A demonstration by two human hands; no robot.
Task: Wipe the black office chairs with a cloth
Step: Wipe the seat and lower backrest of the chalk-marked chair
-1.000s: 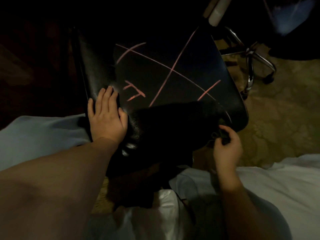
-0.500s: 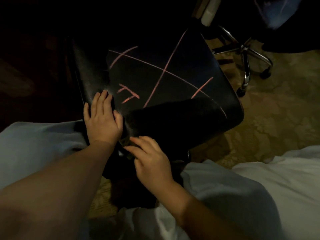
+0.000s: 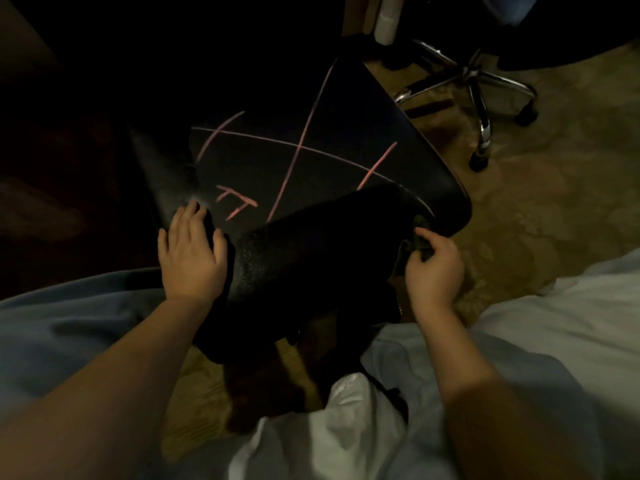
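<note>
A: So, the head view is all there is. Where is the cloth?
B: It's bunched in the right hand point(image 3: 433, 268), pinched between thumb and fingers. The cloth point(image 3: 418, 233) is dark and pressed against the right front corner of the chair point(image 3: 346, 133), right at the rounded edge of the seat.
A: And the other hand?
B: The left hand point(image 3: 192, 252) lies flat on the left side of the seat with straight fingers, holding nothing. I judge it braces the chair.
A: Which way does the work lie from the cloth?
B: Up and to the left, away from the person. The pink lines point(image 3: 298, 147) cross the middle of the seat. The longest runs from the far corner down toward the front edge, between the two hands. The small marks sit just beside the left fingertips, so that hand is nearer them, but the cloth is in the right.
A: Is there room to move?
B: There's open seat between the hands. A darker band covers the front of the seat, and I cannot tell whether it is shadow or fabric. Past the right edge lies the carpet point(image 3: 554, 209). A second chair point(image 3: 479, 77) stands well apart on chrome legs, beyond the far corner. A sweep leftward looks the natural stroke.
</note>
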